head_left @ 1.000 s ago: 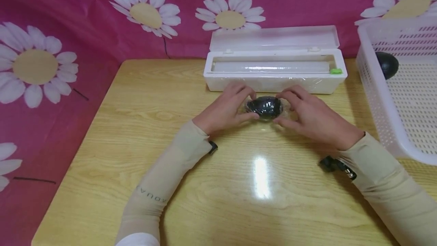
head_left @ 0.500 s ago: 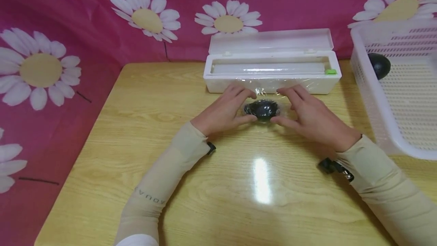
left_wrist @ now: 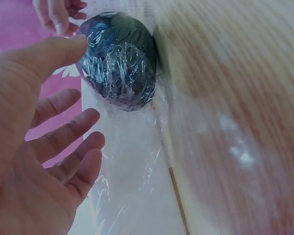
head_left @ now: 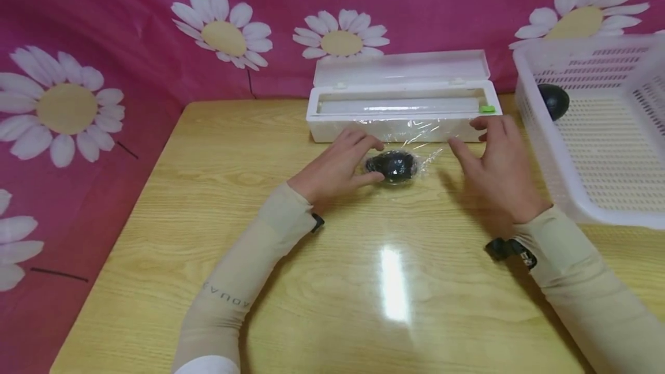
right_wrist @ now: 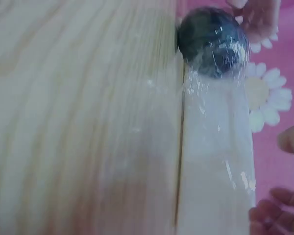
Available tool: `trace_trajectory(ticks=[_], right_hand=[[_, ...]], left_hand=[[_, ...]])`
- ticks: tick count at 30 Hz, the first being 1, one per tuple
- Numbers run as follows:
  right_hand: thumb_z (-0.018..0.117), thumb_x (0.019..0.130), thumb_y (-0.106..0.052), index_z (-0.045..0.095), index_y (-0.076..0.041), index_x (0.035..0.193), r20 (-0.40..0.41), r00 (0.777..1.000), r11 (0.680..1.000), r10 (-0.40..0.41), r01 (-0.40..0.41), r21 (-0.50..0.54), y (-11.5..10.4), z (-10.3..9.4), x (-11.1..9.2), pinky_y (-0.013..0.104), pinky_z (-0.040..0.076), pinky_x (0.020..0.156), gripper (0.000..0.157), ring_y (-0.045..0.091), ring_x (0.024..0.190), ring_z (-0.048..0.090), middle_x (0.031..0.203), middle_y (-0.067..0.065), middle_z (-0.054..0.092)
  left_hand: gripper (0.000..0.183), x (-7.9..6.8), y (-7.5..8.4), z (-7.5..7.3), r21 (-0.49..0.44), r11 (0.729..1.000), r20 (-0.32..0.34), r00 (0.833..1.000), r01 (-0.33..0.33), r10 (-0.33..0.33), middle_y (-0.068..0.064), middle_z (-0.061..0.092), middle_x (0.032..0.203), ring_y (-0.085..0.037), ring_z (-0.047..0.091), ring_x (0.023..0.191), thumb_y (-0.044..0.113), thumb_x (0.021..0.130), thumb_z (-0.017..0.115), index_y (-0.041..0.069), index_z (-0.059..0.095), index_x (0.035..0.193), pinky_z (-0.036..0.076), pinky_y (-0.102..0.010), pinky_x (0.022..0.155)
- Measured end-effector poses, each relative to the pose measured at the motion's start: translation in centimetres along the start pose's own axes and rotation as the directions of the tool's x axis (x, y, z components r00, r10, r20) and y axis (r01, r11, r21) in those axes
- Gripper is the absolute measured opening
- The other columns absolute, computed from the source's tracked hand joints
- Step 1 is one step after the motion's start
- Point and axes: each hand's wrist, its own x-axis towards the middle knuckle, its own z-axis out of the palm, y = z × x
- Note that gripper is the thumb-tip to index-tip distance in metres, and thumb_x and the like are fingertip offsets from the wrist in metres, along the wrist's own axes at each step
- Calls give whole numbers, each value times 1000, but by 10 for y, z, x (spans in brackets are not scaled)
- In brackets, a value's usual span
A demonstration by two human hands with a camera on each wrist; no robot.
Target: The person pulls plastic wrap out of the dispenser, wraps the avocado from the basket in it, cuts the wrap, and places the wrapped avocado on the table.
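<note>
A dark oval avocado wrapped in clear cling film lies on the table in front of a white cling film box. Film stretches from it back to the box. My left hand is at its left end, thumb in front and fingers behind. In the left wrist view, the left thumb overlaps the avocado's edge, while the loosely bent fingers stay short of it; contact is unclear. My right hand is spread apart from the avocado, near the box's right end, with no object visible in its fingers.
The box's lid stands raised, showing the film roll and a green slider. At right is a white slotted basket containing another dark oval avocado. A pink flowered cloth hangs behind.
My right hand has left the avocado's right end and moved right, toward the box's right end. The left hand has stayed by the avocado. The head view has shifted slightly.
</note>
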Motion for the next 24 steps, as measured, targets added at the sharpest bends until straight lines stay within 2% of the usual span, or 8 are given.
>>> trace_trajectory(ticks=[2, 5, 9, 13, 18, 21, 24], right_hand=[[64, 100, -38, 47, 12, 136, 13, 998, 998, 67, -67, 6, 7, 0, 3, 57, 43, 93, 64, 46, 110, 51, 130, 33, 48], [64, 100, -38, 43, 14, 137, 8, 994, 994, 107, -107, 34, 15, 0, 6, 57, 43, 93, 67, 47, 111, 51, 130, 35, 48], [65, 99, -37, 42, 13, 137, -29, 992, 990, 125, -123, 61, 19, 0, 8, 54, 43, 93, 67, 47, 112, 53, 127, 34, 50], [66, 98, -43, 42, 12, 133, -58, 987, 988, 153, -151, 36, 22, -1, 9, 49, 39, 90, 69, 45, 109, 50, 122, 33, 50], [67, 97, -47, 45, 11, 125, -66, 987, 989, 149, -149, 3, 25, -1, 11, 46, 33, 85, 68, 42, 101, 45, 114, 30, 51], [67, 97, -47, 47, 11, 122, -59, 988, 990, 141, -142, -9, 25, 0, 13, 44, 32, 83, 67, 41, 97, 46, 110, 29, 52], [66, 98, -47, 47, 11, 122, -51, 988, 990, 143, -144, -8, 24, 0, 15, 44, 33, 82, 66, 41, 96, 46, 109, 29, 53]], left_hand=[[53, -1, -1, 1, 1, 1000, 2, 1000, 7, -7, -4, 53, 146, -21, 41, 141, 43, 100, 66, 12, 55, 141, 37, -36, 123], [53, -2, -3, 1, 9, 1000, -2, 1000, 11, -11, -4, 54, 144, -21, 42, 140, 44, 101, 65, 12, 54, 142, 38, -36, 123], [53, -2, -3, 0, 26, 1000, -16, 1000, -2, 2, -4, 57, 142, -21, 44, 137, 43, 101, 65, 12, 54, 142, 38, -36, 121], [51, -2, -4, -1, 30, 1000, -23, 1000, -8, 9, -4, 58, 140, -21, 44, 136, 42, 101, 65, 11, 55, 141, 39, -36, 120], [51, -3, -9, -1, 7, 1000, -29, 999, 29, -28, -4, 56, 144, -21, 41, 141, 43, 101, 64, 12, 54, 141, 37, -37, 123], [50, -5, -18, -3, -3, 998, -93, 994, 62, -62, -4, 55, 145, -23, 42, 140, 43, 102, 63, 12, 54, 140, 35, -39, 123], [49, -7, -33, -8, -5, 993, -212, 970, 121, -119, -7, 56, 140, -26, 45, 132, 42, 102, 63, 10, 53, 138, 35, -42, 119]])
